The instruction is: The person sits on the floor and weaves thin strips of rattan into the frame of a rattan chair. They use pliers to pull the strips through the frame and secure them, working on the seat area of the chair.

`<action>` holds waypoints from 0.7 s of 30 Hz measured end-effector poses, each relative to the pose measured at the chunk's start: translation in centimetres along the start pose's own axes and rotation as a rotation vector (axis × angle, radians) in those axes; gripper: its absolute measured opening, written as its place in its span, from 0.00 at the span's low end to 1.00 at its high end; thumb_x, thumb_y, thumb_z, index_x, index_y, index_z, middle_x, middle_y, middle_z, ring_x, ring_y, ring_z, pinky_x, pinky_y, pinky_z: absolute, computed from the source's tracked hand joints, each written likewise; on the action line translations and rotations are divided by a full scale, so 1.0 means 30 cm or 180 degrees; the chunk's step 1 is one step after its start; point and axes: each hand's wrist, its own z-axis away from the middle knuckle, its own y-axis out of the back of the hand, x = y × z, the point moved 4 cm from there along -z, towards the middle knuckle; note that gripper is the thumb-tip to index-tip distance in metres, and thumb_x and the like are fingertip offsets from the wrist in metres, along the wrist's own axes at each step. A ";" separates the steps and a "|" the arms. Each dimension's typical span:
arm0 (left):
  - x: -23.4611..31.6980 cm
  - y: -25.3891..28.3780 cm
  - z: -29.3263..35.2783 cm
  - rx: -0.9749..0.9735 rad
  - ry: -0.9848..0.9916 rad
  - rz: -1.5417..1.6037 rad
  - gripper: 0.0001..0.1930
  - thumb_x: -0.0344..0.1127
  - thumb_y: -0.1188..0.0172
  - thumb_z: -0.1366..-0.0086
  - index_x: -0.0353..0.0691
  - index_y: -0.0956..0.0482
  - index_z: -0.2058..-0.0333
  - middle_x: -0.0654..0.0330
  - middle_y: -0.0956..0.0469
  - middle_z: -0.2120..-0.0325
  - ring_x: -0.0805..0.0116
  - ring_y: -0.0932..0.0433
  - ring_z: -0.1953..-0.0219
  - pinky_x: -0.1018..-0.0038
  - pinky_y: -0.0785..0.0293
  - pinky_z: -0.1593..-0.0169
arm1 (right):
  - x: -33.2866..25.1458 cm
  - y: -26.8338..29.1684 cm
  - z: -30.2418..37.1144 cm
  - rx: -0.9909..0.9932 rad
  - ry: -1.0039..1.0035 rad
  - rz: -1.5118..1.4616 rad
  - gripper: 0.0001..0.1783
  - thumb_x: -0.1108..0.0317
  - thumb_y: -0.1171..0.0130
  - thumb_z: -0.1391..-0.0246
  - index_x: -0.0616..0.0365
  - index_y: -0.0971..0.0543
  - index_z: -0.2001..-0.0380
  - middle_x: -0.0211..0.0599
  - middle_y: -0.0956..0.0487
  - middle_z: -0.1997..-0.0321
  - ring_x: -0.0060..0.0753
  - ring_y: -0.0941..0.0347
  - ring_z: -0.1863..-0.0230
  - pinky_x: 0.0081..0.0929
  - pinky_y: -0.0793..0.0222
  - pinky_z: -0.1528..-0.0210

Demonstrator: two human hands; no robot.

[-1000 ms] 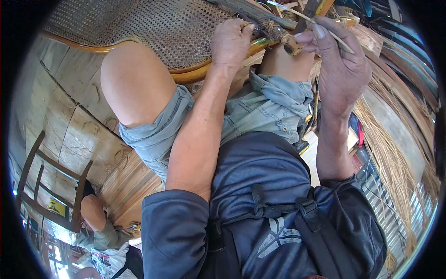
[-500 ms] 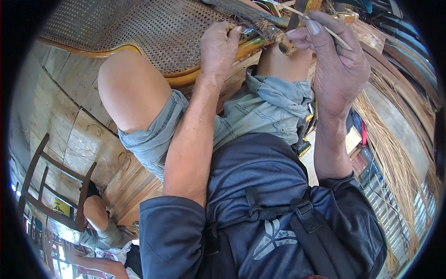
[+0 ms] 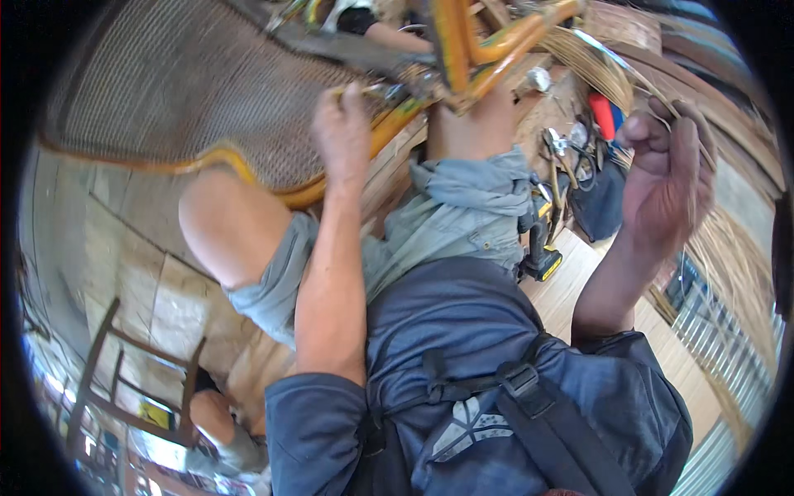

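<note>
A chair with a woven cane seat (image 3: 207,83) and a yellowish wooden frame (image 3: 302,194) lies across my knees. Over the front edge of the seat, my left hand (image 3: 341,136) is closed in a pinch; what it holds is too small and blurred to make out. Out to the right and raised, my right hand (image 3: 674,169) grips a thin pale cane strip (image 3: 624,66) that stretches up and left toward the chair. Between the hands stand yellow frame members (image 3: 453,50), meeting near a dark joint.
Another person's arm (image 3: 397,37) reaches in at the top. A cordless drill (image 3: 542,256) and other tools (image 3: 556,165) lie right of my legs. Loose cane strands (image 3: 732,281) hang at the right. At lower left are a dark wooden chair frame (image 3: 136,368) and another person's leg (image 3: 213,417).
My right hand has moved right, away from the chair joint, with the strip. My left hand shifted slightly left and down in the picture. The view has shifted, showing more tools.
</note>
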 end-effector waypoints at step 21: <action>0.050 0.128 0.123 0.0665 0.1340 0.1204 0.12 0.39 0.52 0.35 0.39 0.32 0.74 0.63 0.30 0.80 0.75 0.31 0.78 0.78 0.33 0.72 | 0.978 0.866 0.204 0.1507 -0.3654 -0.0935 0.16 0.58 0.47 0.45 0.59 0.30 0.60 0.39 0.26 0.64 0.33 0.27 0.66 0.28 0.30 0.70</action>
